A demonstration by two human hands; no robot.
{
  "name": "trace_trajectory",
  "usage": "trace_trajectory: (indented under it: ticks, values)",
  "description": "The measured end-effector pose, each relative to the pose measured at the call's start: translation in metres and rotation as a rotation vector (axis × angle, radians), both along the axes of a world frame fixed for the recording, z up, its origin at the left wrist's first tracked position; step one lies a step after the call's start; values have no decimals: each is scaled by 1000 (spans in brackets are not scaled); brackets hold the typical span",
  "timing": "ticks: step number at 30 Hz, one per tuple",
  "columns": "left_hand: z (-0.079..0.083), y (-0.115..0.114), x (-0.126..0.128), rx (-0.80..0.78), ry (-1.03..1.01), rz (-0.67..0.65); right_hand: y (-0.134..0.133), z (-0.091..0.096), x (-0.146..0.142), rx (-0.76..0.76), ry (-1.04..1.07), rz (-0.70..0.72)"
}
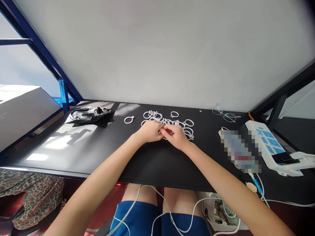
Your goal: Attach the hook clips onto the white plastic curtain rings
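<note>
My left hand (150,131) and my right hand (178,135) meet over the middle of the black table, their fingertips pinched together and touching. Whatever is between the fingers is hidden by them. Around and behind both hands lies a loose heap of white plastic rings (176,122), each with a small eyelet, like curtain rings. Part of the heap is covered by my hands. One single ring (133,117) lies apart to the left, and another ring (174,112) sits a little behind the heap.
A crumpled black plastic bag (88,115) lies at the back left of the table (98,154). Eyeglasses (229,117) rest at the back right. A blurred-out, phone-like thing (240,152) and a white power strip (267,144) lie on the right. A white cable (194,209) loops across my lap.
</note>
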State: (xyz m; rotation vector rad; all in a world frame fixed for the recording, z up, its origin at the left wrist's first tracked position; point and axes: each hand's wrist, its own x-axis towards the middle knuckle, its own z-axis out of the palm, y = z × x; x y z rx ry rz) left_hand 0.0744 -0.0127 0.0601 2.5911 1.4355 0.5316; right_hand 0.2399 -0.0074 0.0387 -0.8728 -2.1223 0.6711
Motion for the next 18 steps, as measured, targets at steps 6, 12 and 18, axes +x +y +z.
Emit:
trace_trajectory:
  ticks: [6,12,18]
  values:
    - [-1,1,0,-6,5,7,1,-1,1,17,-9,4]
    - [-2,2,0,-2,14,12,1,-1,0,23,-30,0]
    - [-3,2,0,-1,16,4,0,-1,0,23,-37,-9]
